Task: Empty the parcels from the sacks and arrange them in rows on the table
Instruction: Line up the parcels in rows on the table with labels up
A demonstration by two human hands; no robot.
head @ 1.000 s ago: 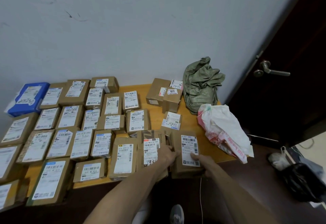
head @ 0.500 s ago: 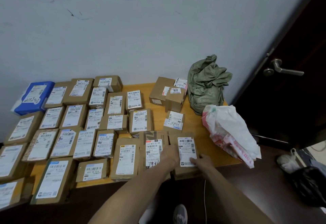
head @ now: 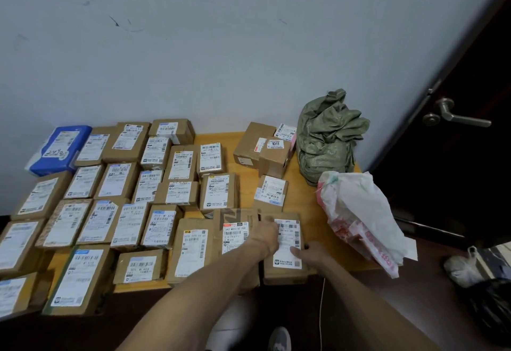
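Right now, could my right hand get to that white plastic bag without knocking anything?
Probably yes. The right hand rests on the near-right box, and the white plastic bag lies just to its right on the table. Only bare tabletop shows between them; no parcel stands in that gap.

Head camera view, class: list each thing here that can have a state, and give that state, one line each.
Green sack: crumpled, slumped against the wall.
White sack: collapsed, lying over the table's right edge.
Front-right parcel: flat, label up, both hands on it.
Left hand: resting on the parcel's left side.
Right hand: fingers on its label.
Door: whether latched, cannot tell.
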